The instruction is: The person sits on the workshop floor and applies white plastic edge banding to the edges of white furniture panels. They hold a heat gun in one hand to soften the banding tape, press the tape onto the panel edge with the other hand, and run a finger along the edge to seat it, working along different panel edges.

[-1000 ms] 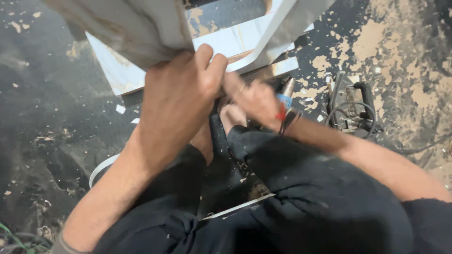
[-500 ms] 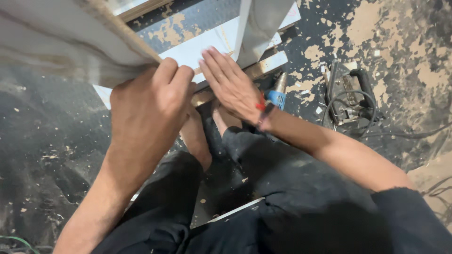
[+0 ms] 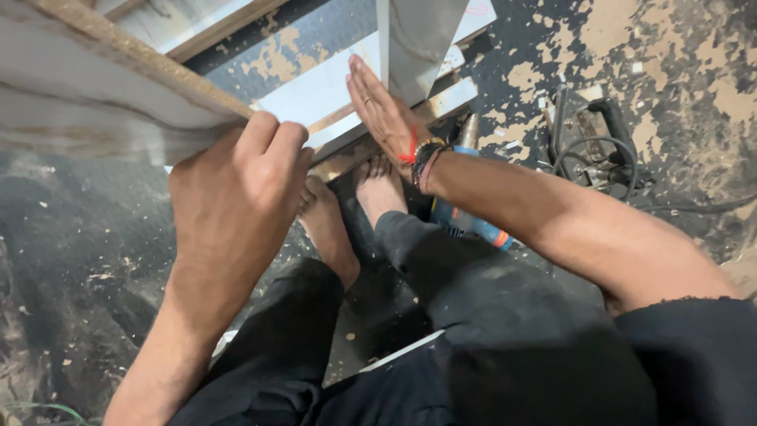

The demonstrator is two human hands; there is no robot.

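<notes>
Laminated board (image 3: pixel 102 95), pale-faced with a raw chipboard edge, slants across the upper left, raised above the dusty floor (image 3: pixel 694 71); the left hand (image 3: pixel 233 209) is clenched over its lower edge, fingers curled tight; the right hand (image 3: pixel 382 110) lies flat and spread, palm pressed against an upright white panel (image 3: pixel 422 39); bare feet (image 3: pixel 351 213) sit below; a blue power drill (image 3: pixel 465 221) lies beside the right wrist; a corded power tool (image 3: pixel 587 134) rests further right.
</notes>
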